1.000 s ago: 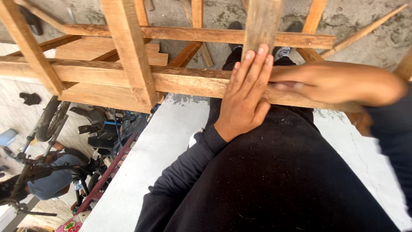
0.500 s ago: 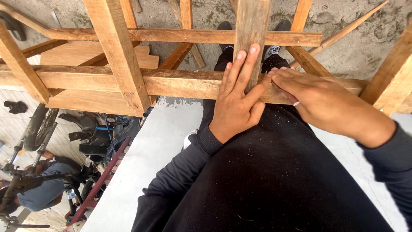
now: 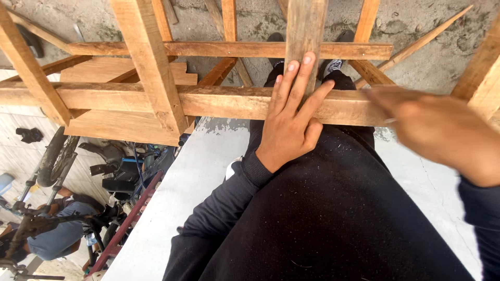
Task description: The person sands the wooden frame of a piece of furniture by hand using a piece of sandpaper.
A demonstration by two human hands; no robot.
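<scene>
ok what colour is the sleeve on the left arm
Black, dusted with pale specks; the long sleeve behind the left hand shows best in the head view.

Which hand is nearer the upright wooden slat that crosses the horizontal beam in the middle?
Left. The left hand lies flat against the upright slat, fingers on it. The right hand, blurred, is off to the slat's right over the horizontal beam, not touching the slat.

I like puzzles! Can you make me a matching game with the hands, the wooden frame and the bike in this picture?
Things:
1. left hand
2. right hand
3. light brown wooden frame
4. black bicycle wheel

Descriptions:
A. blurred, at the right edge
B. far below, lower left
C. flat on the upright plank
D. crossing beams over grey concrete

Pairs: 1-C, 2-A, 3-D, 4-B
</scene>
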